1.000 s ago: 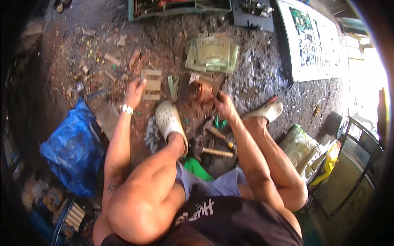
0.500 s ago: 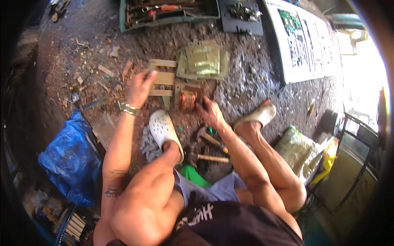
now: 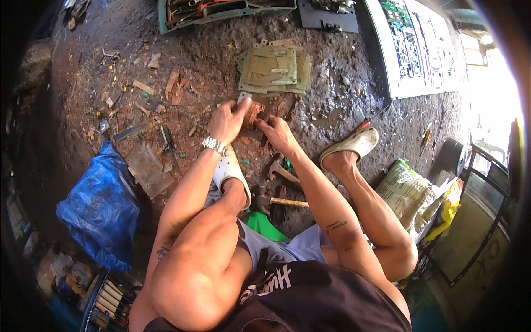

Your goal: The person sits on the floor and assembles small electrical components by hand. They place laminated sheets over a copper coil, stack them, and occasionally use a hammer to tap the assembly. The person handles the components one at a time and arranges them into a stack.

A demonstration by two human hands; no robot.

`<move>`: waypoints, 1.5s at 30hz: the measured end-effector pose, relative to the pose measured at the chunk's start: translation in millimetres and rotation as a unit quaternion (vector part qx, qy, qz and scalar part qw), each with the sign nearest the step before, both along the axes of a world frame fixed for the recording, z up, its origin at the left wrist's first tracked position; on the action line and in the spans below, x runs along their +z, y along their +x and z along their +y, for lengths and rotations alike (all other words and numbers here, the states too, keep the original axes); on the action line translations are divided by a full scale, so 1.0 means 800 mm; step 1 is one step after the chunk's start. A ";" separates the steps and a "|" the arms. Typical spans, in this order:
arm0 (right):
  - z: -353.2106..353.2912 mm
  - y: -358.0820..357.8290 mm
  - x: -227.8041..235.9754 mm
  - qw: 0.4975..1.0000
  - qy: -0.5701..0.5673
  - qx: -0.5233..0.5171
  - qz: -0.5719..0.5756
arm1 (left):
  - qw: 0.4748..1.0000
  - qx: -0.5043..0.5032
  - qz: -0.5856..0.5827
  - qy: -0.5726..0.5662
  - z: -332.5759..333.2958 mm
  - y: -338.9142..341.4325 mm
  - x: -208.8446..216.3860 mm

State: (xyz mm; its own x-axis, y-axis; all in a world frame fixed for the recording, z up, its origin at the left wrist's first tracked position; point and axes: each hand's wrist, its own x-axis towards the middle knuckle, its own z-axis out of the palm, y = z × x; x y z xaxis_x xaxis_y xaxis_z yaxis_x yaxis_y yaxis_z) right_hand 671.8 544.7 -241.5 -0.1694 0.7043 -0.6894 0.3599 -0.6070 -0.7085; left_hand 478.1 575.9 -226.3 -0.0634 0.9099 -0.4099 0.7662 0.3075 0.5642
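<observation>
A copper coil (image 3: 252, 114) with flat dark metal around it, like a small transformer, is held low over the ground between my hands. My left hand (image 3: 225, 123) is closed on its left side, thumb across the top, by a small pale metal end (image 3: 244, 97). On the right side, my right hand (image 3: 276, 134) grips its edge with thumb and fingers. My palms hide much of the core. Just beyond lies a loose pile of thin greenish-tan plates (image 3: 274, 69), stacked unevenly.
Two hammers (image 3: 285, 171) lie between my feet, near a green cloth (image 3: 264, 226). A screwdriver (image 3: 365, 125) rests by my right clog. At the left sits a blue plastic bag (image 3: 99, 207). Farther off are a tool tray (image 3: 232, 16) and a white panel with circuit boards (image 3: 412, 50).
My left hand has moved right and nearer, from a tan E-shaped plate to the coil. That plate no longer shows apart beside the coil. The coil has tilted and shifted slightly away.
</observation>
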 end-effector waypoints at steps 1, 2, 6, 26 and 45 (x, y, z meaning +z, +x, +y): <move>-0.001 -0.002 0.000 1.000 -0.014 -0.001 -0.028 | 0.998 0.045 -0.053 0.008 0.004 0.000 -0.009; -0.003 -0.005 0.001 0.999 -0.026 0.005 -0.044 | 0.999 0.008 -0.033 -0.013 0.008 -0.002 -0.016; -0.008 -0.014 0.006 0.996 -0.010 -0.019 -0.092 | 0.981 0.011 -0.089 -0.172 0.011 0.003 -0.024; -0.050 0.118 0.056 0.977 0.125 -0.127 -0.117 | 0.973 0.140 -0.141 -0.117 -0.034 -0.007 -0.073; -0.033 -0.022 -0.013 0.975 0.024 -0.103 -0.196 | 0.988 0.098 -0.114 -0.035 -0.025 -0.071 -0.085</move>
